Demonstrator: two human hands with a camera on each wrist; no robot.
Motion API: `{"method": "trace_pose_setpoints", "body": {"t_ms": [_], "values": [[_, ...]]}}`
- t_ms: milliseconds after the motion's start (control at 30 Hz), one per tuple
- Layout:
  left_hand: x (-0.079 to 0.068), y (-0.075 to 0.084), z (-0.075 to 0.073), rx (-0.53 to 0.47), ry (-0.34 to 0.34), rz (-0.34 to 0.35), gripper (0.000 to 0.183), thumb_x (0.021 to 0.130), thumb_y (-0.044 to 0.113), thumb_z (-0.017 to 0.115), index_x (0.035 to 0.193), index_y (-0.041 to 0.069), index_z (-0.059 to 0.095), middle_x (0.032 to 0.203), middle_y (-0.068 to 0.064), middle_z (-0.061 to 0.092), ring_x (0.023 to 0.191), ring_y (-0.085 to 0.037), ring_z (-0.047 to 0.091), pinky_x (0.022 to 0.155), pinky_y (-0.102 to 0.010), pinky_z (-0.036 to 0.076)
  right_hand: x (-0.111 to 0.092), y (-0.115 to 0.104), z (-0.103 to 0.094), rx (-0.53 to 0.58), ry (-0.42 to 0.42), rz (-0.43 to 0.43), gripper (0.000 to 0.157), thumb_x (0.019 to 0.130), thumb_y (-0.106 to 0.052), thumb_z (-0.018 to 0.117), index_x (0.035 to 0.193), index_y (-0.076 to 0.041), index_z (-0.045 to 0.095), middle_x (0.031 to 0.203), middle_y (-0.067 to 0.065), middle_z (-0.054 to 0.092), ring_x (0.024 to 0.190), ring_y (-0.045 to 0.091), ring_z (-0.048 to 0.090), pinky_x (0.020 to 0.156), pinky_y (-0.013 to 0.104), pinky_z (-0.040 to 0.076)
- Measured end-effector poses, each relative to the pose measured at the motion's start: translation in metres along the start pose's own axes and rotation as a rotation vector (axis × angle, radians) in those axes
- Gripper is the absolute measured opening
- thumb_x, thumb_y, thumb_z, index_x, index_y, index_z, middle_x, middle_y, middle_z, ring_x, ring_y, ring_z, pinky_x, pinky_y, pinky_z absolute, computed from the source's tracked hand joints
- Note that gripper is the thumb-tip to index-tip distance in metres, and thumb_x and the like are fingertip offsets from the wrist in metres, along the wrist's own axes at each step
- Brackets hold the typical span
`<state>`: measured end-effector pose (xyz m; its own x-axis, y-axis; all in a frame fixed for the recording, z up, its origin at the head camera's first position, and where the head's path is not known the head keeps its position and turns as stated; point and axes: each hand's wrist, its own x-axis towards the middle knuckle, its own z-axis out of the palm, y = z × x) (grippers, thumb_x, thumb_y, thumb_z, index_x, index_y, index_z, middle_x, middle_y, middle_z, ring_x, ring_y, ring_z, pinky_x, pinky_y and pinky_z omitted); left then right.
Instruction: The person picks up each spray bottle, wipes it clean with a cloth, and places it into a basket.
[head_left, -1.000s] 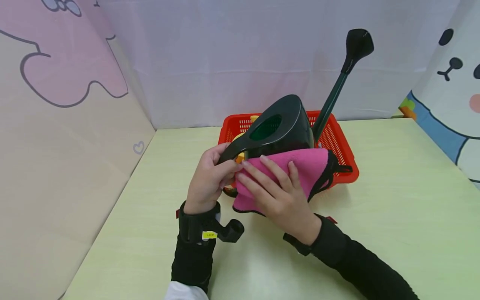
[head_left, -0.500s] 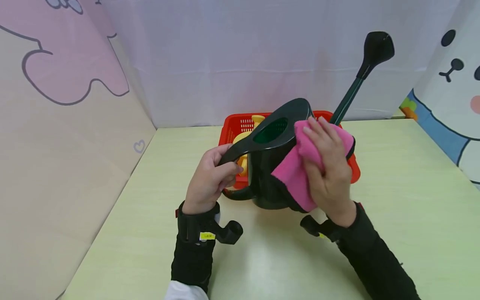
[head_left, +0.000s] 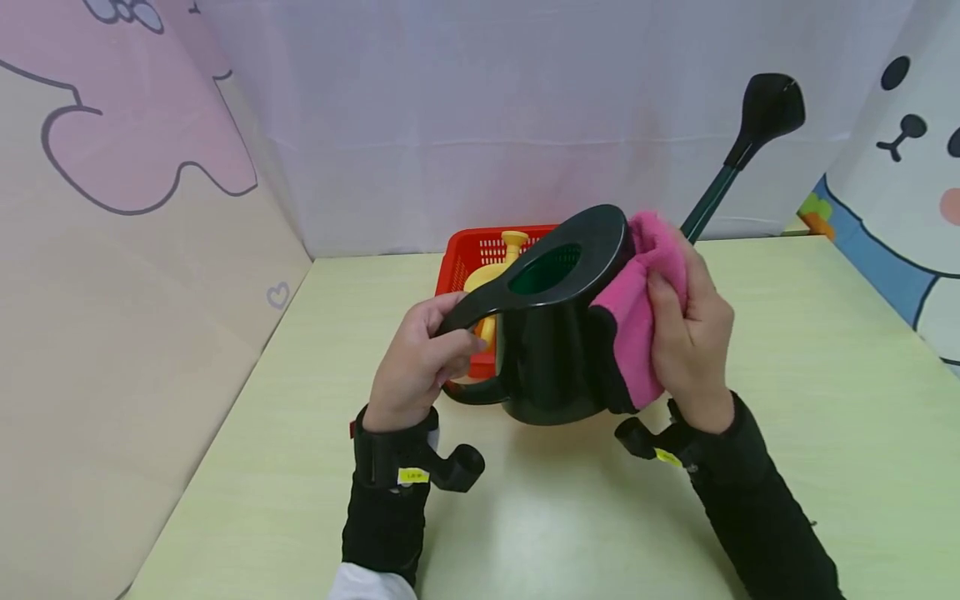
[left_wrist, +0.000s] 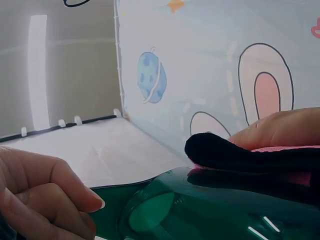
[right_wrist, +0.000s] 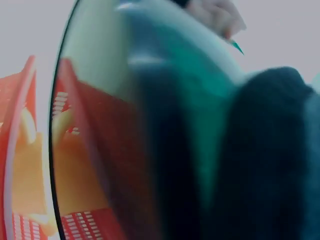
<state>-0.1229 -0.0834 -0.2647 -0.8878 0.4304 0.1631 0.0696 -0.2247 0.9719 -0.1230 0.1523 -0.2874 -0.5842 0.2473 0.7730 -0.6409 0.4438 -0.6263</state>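
A dark green watering can (head_left: 551,358) with a long spout and a black sprinkler head (head_left: 772,104) is held above the table. My left hand (head_left: 420,358) grips its handle at the upper left. On the can's right side my right hand (head_left: 693,333) holds a pink cloth (head_left: 645,308) with black edging, thumb on the near face of the cloth. The cloth lies against the can's wall and hides the base of the spout. In the left wrist view, the cloth's black edge (left_wrist: 220,152) rests on the shiny green can (left_wrist: 240,210).
Behind the can stands a red plastic basket (head_left: 459,250), partly hidden. It holds a yellow item (head_left: 513,242), apparently a small watering can. Pale table (head_left: 300,467) surrounds them, with a white curtain (head_left: 465,117) at the back.
My right hand has moved the cloth from the can's near front to its right side, and its fingers now curl around the cloth. The can has shifted slightly right; the left hand keeps its grip.
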Motion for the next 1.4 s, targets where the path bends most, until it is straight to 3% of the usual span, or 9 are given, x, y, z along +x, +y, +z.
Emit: {"method": "trace_pose_setpoints", "body": {"t_ms": [133,333,533,800,900,1000,1167,1267,1400], "values": [[0.001,-0.001,0.000,-0.011,0.005,-0.003,0.010,0.077,0.001,0.046,0.086,0.005,0.046,0.054,0.001,0.041,0.043,-0.019,0.029,0.042,-0.021,0.031,-0.007,-0.004,0.011,-0.075,0.052,-0.217,0.039,0.083,-0.014,0.052,0.120,0.000,0.052,0.124,0.017,0.054,0.116,0.023,0.047,0.097,0.035,0.039],[0.005,-0.003,0.003,0.018,0.011,-0.023,0.016,0.075,0.003,0.047,0.092,0.001,0.045,0.054,0.001,0.040,0.044,-0.015,0.030,0.042,-0.021,0.029,-0.026,-0.012,0.026,-0.184,-0.017,-0.431,0.040,0.085,-0.027,0.051,0.119,-0.007,0.056,0.124,0.016,0.054,0.121,0.031,0.039,0.103,0.056,0.023],[0.009,-0.006,0.008,0.067,-0.012,-0.042,0.023,0.074,0.004,0.049,0.095,-0.004,0.046,0.056,0.000,0.041,0.047,-0.015,0.033,0.045,-0.022,0.033,-0.045,-0.016,0.038,-0.359,-0.099,-0.611,0.041,0.084,-0.025,0.051,0.122,-0.009,0.054,0.122,0.015,0.056,0.121,0.032,0.040,0.105,0.055,0.017],[0.010,-0.007,0.008,0.084,-0.023,-0.054,0.031,0.073,0.004,0.051,0.101,-0.007,0.046,0.062,-0.002,0.046,0.048,-0.016,0.036,0.048,-0.022,0.038,-0.048,-0.018,0.043,-0.409,-0.109,-0.688,0.040,0.083,-0.022,0.054,0.120,-0.007,0.054,0.119,0.016,0.057,0.120,0.032,0.041,0.108,0.051,0.013],[0.010,-0.006,0.006,0.065,-0.023,-0.059,0.028,0.073,0.004,0.050,0.098,-0.006,0.046,0.057,0.000,0.042,0.047,-0.015,0.033,0.046,-0.022,0.035,-0.041,-0.016,0.037,-0.333,-0.106,-0.634,0.040,0.083,-0.023,0.053,0.121,-0.008,0.055,0.121,0.016,0.056,0.120,0.031,0.041,0.107,0.053,0.016],[0.008,-0.005,0.003,0.040,-0.027,-0.052,0.020,0.074,0.003,0.049,0.093,-0.002,0.046,0.054,0.001,0.038,0.046,-0.016,0.031,0.045,-0.022,0.032,-0.029,-0.012,0.029,-0.209,-0.071,-0.523,0.040,0.085,-0.026,0.052,0.120,-0.009,0.055,0.124,0.015,0.055,0.121,0.032,0.040,0.105,0.054,0.020],[0.006,-0.003,0.000,0.004,-0.054,-0.036,0.012,0.075,0.002,0.048,0.087,0.004,0.046,0.053,0.001,0.038,0.044,-0.018,0.030,0.044,-0.022,0.032,-0.006,-0.002,0.014,0.015,0.027,-0.305,0.037,0.084,-0.018,0.052,0.116,0.002,0.054,0.124,0.019,0.053,0.118,0.032,0.043,0.100,0.043,0.035],[0.006,-0.003,-0.002,-0.015,-0.057,-0.027,0.011,0.076,0.001,0.047,0.086,0.005,0.046,0.053,0.001,0.038,0.044,-0.018,0.029,0.043,-0.021,0.031,0.004,0.004,0.006,0.151,0.049,-0.098,0.036,0.084,-0.009,0.049,0.118,0.001,0.054,0.125,0.015,0.054,0.115,0.027,0.046,0.095,0.031,0.040],[0.006,-0.003,-0.002,-0.034,-0.033,-0.017,0.011,0.076,0.002,0.046,0.087,0.005,0.046,0.053,0.001,0.038,0.044,-0.020,0.028,0.042,-0.022,0.030,0.010,0.010,-0.002,0.284,0.028,0.202,0.038,0.086,-0.014,0.048,0.123,-0.010,0.053,0.123,0.005,0.055,0.110,0.023,0.046,0.086,0.020,0.042]]}}
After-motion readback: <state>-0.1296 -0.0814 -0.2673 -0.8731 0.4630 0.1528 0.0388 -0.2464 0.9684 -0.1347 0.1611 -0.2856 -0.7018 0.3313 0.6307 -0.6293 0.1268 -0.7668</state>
